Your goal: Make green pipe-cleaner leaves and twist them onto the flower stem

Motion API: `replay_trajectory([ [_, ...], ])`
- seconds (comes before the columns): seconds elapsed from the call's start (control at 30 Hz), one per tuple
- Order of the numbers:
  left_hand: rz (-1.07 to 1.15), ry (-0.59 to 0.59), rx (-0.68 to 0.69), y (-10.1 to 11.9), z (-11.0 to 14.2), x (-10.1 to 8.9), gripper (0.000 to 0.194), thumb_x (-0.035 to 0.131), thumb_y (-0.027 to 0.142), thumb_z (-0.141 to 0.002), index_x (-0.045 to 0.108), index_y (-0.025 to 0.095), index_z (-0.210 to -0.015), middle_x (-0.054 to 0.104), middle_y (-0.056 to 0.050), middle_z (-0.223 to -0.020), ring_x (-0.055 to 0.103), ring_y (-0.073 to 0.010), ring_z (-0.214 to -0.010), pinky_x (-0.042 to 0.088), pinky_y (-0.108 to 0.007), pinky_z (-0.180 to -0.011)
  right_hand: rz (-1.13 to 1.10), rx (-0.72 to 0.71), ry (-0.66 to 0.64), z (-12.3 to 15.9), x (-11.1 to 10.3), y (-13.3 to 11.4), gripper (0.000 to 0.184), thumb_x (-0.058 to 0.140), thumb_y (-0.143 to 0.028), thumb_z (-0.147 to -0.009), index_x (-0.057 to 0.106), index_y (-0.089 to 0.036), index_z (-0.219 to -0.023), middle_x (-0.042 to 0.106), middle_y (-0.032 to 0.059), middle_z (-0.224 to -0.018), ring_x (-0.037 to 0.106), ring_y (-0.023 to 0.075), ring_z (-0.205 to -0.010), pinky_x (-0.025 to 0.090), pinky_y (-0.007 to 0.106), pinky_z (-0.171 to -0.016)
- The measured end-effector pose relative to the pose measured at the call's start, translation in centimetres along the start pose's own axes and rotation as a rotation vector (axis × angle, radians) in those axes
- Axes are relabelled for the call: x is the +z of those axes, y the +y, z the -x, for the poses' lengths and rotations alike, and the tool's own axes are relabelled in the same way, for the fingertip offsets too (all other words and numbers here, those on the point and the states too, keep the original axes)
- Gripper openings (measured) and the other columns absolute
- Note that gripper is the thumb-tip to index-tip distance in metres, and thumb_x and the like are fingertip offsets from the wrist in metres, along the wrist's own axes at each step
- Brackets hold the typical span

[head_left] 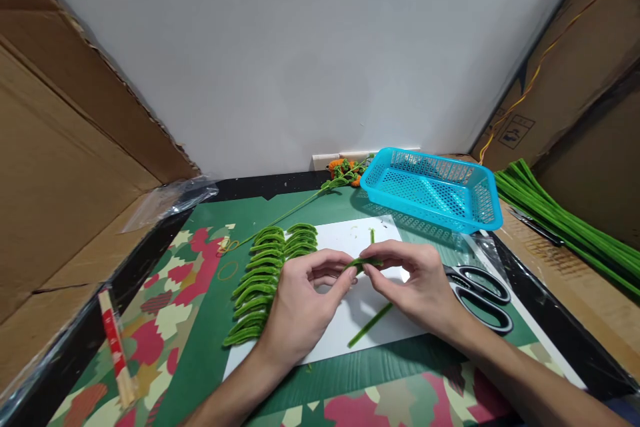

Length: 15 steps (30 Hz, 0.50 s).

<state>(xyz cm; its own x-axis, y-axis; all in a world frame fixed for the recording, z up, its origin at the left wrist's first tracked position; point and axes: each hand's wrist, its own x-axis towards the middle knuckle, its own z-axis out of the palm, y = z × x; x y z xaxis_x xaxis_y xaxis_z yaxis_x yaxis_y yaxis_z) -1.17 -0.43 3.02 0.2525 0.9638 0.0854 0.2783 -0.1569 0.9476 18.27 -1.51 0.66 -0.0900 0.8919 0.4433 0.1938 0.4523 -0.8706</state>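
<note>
- Well, the work in hand looks like shaping or pressing a short, fuzzy green piece held up between the two hands, above a white sheet.
- The left hand has thumb and fingers brought together on the piece's left end.
- The right hand pinches it from the other side, thumb near the left thumb; whether the piece is bent or twisted there, I cannot tell.
- Just below the right hand's fingers, a straight green strip slants across the sheet; a short green end shows beyond those fingers, and whether the two join is hidden.
- Left of the left hand, curved green pieces lie in a column, with a second column beside it, beyond the wrist.
- Right of the right hand are the scissors; beyond it, the blue basket.
- As I judge it, so slim and soft a piece calls for light, even fingertip pressure, with both hands close together.
</note>
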Motion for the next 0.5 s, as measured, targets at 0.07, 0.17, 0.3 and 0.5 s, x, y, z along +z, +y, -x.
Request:
replay_trajectory([
  [0.07,0.022,-0.011,-0.01,0.17,-0.1,-0.03,0.013,0.079,0.029,-0.088,0.079,0.019,-0.097,0.081,-0.004,-0.091,0.079,-0.0198,-0.078,0.066,-0.027,-0.074,-0.002,0.014,0.004,0.0,-0.02,0.06,0.016,0.072,-0.015,-0.089,0.079,-0.022,-0.101,0.082,0.0036,-0.095,0.078,0.0178,-0.079,0.068,0.03,-0.076],
  [0.17,0.047,-0.014,-0.025,0.35,-0.23,-0.1,0.017,0.08,0.027,-0.087,0.077,0.019,-0.101,0.081,-0.004,-0.087,0.079,-0.02,-0.078,0.066,-0.028,-0.074,-0.042,0.05,0.008,-0.15,-0.11,0.19,0.014,0.073,-0.019,-0.089,0.08,-0.022,-0.101,0.082,0.0049,-0.097,0.078,0.0184,-0.08,0.068,0.031,-0.075],
  [0.3,0.057,-0.002,-0.022,0.21,-0.27,-0.21,0.017,0.081,0.026,-0.087,0.076,0.019,-0.102,0.08,-0.003,-0.087,0.078,-0.0185,-0.079,0.066,-0.026,-0.074,-0.091,0.089,-0.01,-0.52,-0.29,0.2,0.01,0.076,-0.022,-0.09,0.081,-0.021,-0.099,0.082,0.0049,-0.094,0.078,0.0183,-0.078,0.068,0.031,-0.074],
  [0.5,0.119,-0.044,-0.027,-0.16,-0.28,-0.08,0.013,0.08,0.028,-0.089,0.077,0.02,-0.099,0.08,-0.003,-0.09,0.079,-0.0184,-0.078,0.066,-0.027,-0.077,-0.177,0.156,-0.008,-0.83,-0.46,0.34,0.015,0.08,-0.025,-0.088,0.079,-0.02,-0.102,0.082,0.0063,-0.095,0.08,0.019,-0.076,0.068,0.031,-0.073],
])
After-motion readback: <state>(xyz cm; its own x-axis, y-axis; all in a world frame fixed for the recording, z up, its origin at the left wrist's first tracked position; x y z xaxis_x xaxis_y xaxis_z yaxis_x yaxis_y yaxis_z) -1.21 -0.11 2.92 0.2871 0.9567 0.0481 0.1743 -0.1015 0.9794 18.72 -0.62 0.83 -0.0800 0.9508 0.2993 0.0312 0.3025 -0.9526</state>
